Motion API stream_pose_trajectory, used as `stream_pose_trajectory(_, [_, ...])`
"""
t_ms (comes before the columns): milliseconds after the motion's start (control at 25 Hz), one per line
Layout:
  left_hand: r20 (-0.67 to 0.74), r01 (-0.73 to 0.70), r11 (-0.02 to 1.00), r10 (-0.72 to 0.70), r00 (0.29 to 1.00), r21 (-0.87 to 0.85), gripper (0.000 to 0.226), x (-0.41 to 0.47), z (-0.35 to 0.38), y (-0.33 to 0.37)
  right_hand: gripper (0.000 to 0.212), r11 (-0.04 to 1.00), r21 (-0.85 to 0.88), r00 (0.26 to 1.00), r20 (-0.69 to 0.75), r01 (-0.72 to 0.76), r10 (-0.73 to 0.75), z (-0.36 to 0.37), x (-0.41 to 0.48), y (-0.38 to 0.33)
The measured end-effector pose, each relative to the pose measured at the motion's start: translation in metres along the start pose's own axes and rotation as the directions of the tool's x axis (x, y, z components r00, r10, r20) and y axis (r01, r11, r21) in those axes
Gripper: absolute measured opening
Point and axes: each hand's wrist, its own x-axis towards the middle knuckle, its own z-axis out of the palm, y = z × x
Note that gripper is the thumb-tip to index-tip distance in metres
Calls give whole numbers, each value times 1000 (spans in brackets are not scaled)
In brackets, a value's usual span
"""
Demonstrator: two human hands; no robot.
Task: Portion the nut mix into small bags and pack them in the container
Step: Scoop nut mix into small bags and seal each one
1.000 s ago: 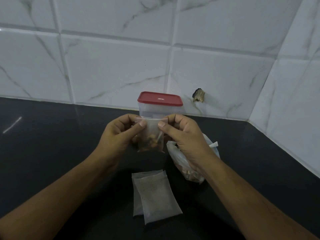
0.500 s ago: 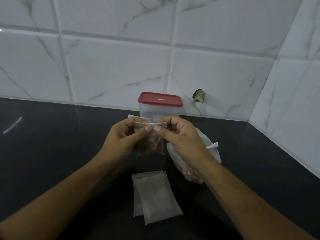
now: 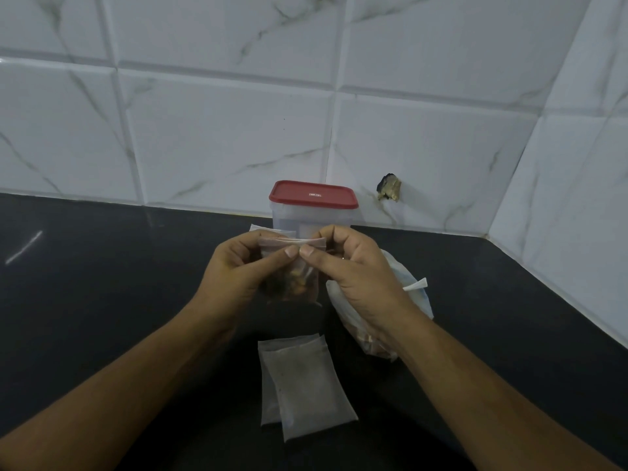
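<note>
1. Clear plastic, the small bag (image 3: 292, 280) hangs at the frame's centre with nuts in its lower half, above the worktop (image 3: 102, 300) and in front of the red-lidded container (image 3: 312, 215).
2. Our left hand (image 3: 238, 277) and right hand (image 3: 353, 277) both pinch its zip strip, fingers (image 3: 285, 254) clenched on the top edge and thumbs nearly tip to tip at the middle.
3. To seal it well, we judge we should press the strip flat, run the thumbs outward to each corner, and keep nuts below the track.
4. A second ago our thumbs sat nearer the corners; now they meet. The empty bags (image 3: 306, 382) at lower centre and the nut mix bag (image 3: 411, 294) at right lie unmoved.
</note>
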Motion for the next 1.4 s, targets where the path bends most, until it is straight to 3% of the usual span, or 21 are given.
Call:
stream_pose_trajectory(160, [-87,30,996,-38,996,-90,15,1,-1,1,3,1000,16,999,-33,-11,11,-2,1,-2])
stream_pose_trajectory(480, [-67,56,975,-72,995,-215,9,2,2,8,8,998,34,996,-75,-45,48,-9,1,-8])
stream_pose_trajectory(600, [-35,71,979,-79,996,-191,10,-1,3,5,1,993,104,997,-44,-60,65,-6,-2,-10])
stream_pose_trajectory(720, [-2,62,979,-64,998,-192,16,-4,7,5,12,987,141,997,-6,-72,74,2,-6,-10])
stream_pose_trajectory(1000, [-20,33,979,-37,999,-200,8,-3,9,8,9,969,231,989,-100,-88,113,1,0,-5])
stream_pose_trajectory(1400, [-37,26,985,-33,999,-169,13,2,1,4,5,969,221,977,-153,-114,150,-12,1,-12])
